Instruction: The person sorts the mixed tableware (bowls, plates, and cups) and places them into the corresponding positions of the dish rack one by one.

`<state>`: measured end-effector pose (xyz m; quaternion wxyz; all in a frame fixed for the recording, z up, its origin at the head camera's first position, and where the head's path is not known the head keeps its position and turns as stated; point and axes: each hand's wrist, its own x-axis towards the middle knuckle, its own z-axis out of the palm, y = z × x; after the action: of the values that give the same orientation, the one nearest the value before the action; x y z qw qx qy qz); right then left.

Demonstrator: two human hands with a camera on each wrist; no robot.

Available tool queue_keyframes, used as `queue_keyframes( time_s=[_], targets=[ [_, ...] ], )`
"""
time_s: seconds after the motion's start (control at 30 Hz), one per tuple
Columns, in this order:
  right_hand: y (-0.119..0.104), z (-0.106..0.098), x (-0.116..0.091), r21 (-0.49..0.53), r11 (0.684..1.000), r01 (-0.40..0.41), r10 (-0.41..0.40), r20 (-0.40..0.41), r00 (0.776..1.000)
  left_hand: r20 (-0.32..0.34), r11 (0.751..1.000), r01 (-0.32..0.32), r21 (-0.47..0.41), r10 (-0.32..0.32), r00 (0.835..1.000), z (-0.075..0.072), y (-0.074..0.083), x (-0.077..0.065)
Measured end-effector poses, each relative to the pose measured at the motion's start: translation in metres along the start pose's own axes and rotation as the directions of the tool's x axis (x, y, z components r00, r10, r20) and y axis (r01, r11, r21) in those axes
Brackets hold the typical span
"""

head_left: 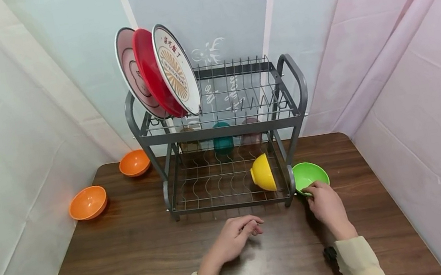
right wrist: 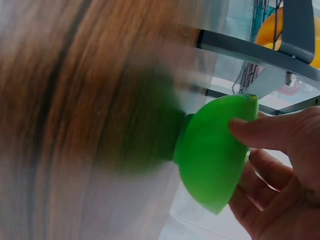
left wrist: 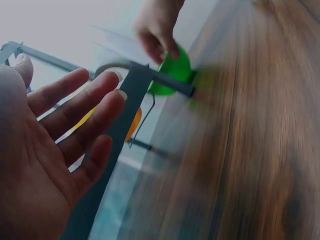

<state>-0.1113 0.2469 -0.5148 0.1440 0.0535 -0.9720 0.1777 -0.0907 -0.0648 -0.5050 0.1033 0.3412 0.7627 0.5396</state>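
My right hand (head_left: 328,204) pinches the near rim of a green bowl (head_left: 311,175) just right of the dish rack. In the right wrist view the thumb presses the outside of the green bowl (right wrist: 215,150), with the fingers on its inner side; its foot is at or close to the tabletop. My left hand (head_left: 235,237) holds nothing, hovering over the table before the rack with loosely bent fingers. The left wrist view shows its palm (left wrist: 40,165) and spread fingers. On the rack's lower tier, a yellow bowl (head_left: 262,174) stands on its side at the right end.
A two-tier dark metal dish rack (head_left: 219,132) stands at the table's back. Its upper tier holds a pink plate (head_left: 133,74), a red plate (head_left: 153,75) and a white plate (head_left: 176,72). Cups, one teal (head_left: 223,144), show behind. Two orange bowls (head_left: 88,203) sit left.
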Motion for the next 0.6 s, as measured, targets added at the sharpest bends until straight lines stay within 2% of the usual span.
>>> queue_keyframes(
  time_s=[0.33, 0.6],
  targets=[
    [-0.01, -0.013, -0.015, -0.018, 1.0, 0.004, -0.002, 0.113, 0.994, -0.147, 0.993, 0.058, 0.1, -0.042, 0.988, -0.023, -0.012, -0.028],
    [-0.024, -0.028, -0.028, 0.099, 0.995, -0.034, 0.022, 0.115, 0.993, -0.264, 0.971, 0.117, 0.21, -0.059, 0.963, -0.041, -0.018, -0.042]
  ],
)
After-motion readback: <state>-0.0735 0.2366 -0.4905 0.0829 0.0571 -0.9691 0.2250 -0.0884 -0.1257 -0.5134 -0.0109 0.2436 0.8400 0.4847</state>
